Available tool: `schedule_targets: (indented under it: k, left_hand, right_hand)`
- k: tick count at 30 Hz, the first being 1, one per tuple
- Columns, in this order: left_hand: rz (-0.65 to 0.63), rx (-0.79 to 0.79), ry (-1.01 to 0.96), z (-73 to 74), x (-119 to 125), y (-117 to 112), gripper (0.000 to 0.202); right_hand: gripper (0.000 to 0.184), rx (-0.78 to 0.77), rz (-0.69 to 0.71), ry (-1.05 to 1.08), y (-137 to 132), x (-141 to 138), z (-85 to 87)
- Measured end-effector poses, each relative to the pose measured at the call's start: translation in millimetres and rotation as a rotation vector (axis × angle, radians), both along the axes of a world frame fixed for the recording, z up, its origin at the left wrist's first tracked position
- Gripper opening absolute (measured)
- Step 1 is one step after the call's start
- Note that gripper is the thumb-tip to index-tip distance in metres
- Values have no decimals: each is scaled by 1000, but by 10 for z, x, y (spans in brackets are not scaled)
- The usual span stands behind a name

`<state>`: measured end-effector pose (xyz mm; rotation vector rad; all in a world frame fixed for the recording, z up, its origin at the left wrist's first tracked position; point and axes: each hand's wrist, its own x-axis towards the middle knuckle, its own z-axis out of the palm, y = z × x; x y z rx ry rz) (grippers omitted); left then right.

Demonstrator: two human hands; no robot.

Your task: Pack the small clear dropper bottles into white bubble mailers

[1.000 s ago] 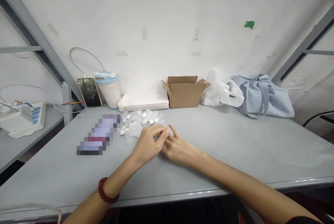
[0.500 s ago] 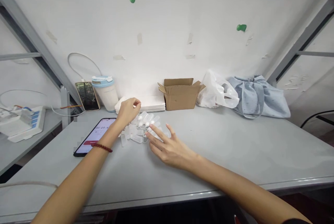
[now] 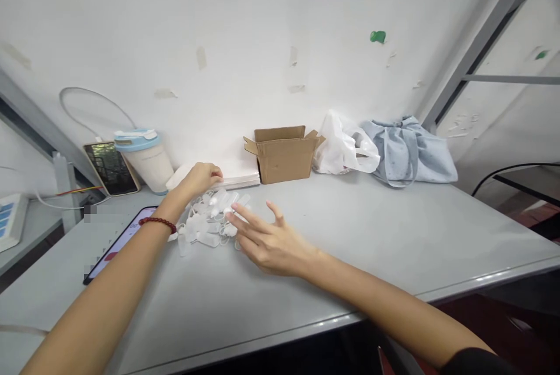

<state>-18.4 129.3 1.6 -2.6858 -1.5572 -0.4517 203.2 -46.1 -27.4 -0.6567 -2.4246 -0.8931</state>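
A pile of small translucent white plastic pieces (image 3: pixel 205 229) with thin loops, shaped like little bottles, lies on the grey table. My left hand (image 3: pixel 202 178) is over the back of the pile, beside a flat white stack (image 3: pixel 240 180). Its fingers are curled together, and whatever they may hold is hidden. A dark red bead bracelet (image 3: pixel 157 222) circles that wrist. At the pile's right side, my right hand (image 3: pixel 273 244) has its fingers spread and thumb raised. Its fingertips are at the nearest pieces, and nothing is gripped in them.
Partly under my left forearm lies a phone (image 3: pixel 116 252). Behind it stand another phone (image 3: pixel 111 170) and a blue-lidded cup (image 3: pixel 149 162). Along the wall are an open cardboard box (image 3: pixel 284 159), a white plastic bag (image 3: pixel 341 150) and a light blue cloth bag (image 3: pixel 429 156).
The view has turned right, so everything sits further left in the picture. My left hand stays by the white stack with curled fingers. My right hand remains spread at the pile's right side.
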Motion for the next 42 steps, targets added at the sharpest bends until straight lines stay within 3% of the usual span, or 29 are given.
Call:
schedule_targets:
  k: [6, 11, 18, 26, 32, 35, 38, 40, 42]
  left_hand:
    - [21, 88, 29, 3, -45, -119, 23]
    - [68, 325, 149, 37, -69, -462, 21]
    - [28, 480, 59, 32, 69, -991, 20]
    - [-114, 591, 33, 66, 300, -1214, 25]
    - [-273, 531, -91, -28, 395, -1349, 22]
    - [-166, 523, -255, -57, 292, -1284, 15]
    - [130, 480, -503, -36, 116, -1151, 11]
    - [315, 246, -761, -18, 3, -1073, 15]
    - [395, -109, -1052, -11, -82, -1023, 25]
  right_hand:
    - [24, -271, -97, 101, 114, 47, -42]
    - [21, -402, -225, 211, 236, 111, -33]
    - [31, -222, -229, 291, 213, 96, 26]
    - [43, -36, -187, 264, 221, 94, 53]
    - [24, 24, -268, 338, 303, 179, 29]
    - [22, 45, -286, 363, 356, 252, 41]
    - [21, 78, -282, 394, 390, 298, 70]
    - [21, 87, -285, 407, 398, 308, 85]
    - [21, 88, -284, 408, 398, 306, 88]
